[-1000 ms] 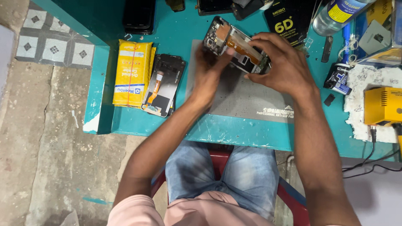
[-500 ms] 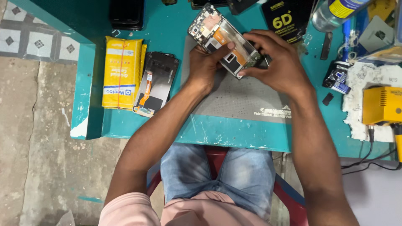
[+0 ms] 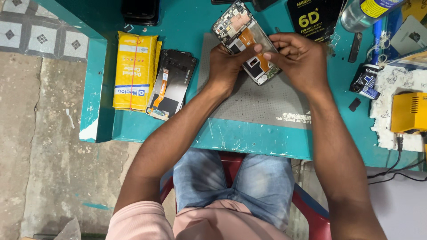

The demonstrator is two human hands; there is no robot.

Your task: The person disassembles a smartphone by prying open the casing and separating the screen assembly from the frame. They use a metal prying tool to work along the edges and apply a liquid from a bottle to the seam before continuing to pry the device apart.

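Yellow packets [image 3: 133, 71] sit far left on the teal table [image 3: 187, 129], with a loose phone screen [image 3: 171, 84] lying just beside them. Then the grey mat [image 3: 267, 104], and above it both hands share an opened phone [image 3: 246, 42], tilted diagonally. Left hand [image 3: 224, 66] is curled round its lower edge; right hand [image 3: 298, 60] has fingertips [image 3: 267, 52] pinched closed on the orange flex strip. Yellow tool [image 3: 408, 113] sits far right.

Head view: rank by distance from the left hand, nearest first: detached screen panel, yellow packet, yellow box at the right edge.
From the left hand:
1. Detached screen panel, just to its left on the table.
2. Yellow packet, farther left, beside the panel.
3. Yellow box, far right edge, beyond the right hand.
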